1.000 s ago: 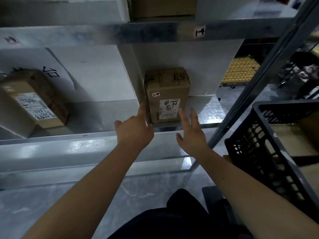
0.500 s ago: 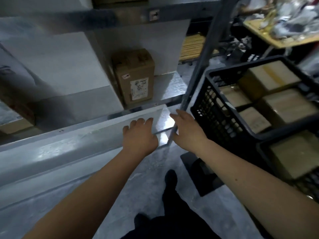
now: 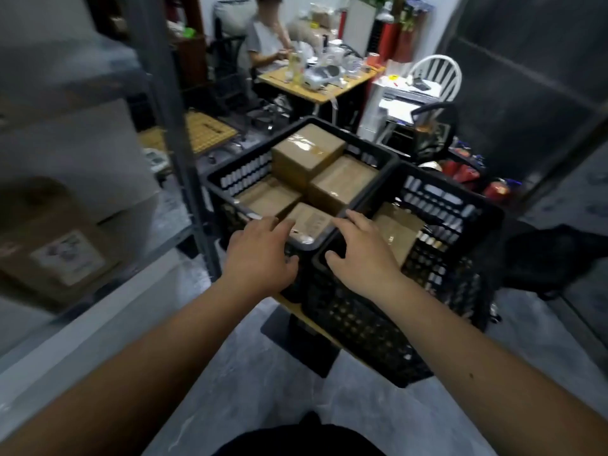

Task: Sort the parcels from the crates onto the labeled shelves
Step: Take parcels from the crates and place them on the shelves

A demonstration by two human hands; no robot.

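Both forearms extend forward, bare, from the lower corners of the view. The left hand (image 3: 261, 256) hovers palm-down over the near corner of the left crate (image 3: 230, 179), fingers loosely spread and holding nothing; whether its fingertips touch the rim cannot be told. The right hand (image 3: 362, 255) is also palm-down with fingers spread and relaxed, positioned over the junction where the two crates meet, thumb pointing inward toward the left hand. It grips nothing.

Two black plastic crates with perforated lattice walls stand side by side, touching, on a low platform. The left crate contains four visible brown cardboard parcels: a tall cube-shaped parcel (image 3: 307, 153) at the far side with glossy tape across its top, a flatter parcel (image 3: 342, 184) beside it against the right wall, another (image 3: 268, 199) along the left wall, and a labelled parcel (image 3: 311, 222) at the near corner, directly between the two hands. The right crate (image 3: 454, 205) shows one cardboard parcel (image 3: 399, 232) against its left wall, partly hidden by the right hand.

At the left edge of the view, a metal shelf (image 3: 108, 291) carries one further brown parcel (image 3: 56, 255) with a white label, blurred. A grey upright post (image 3: 184, 166) stands between shelf and crates. The floor is grey concrete.

Behind the crates, a seated person (image 3: 263, 41) is at a cluttered wooden table (image 3: 329, 90); a white spindle-back chair (image 3: 437, 74) stands to the right.
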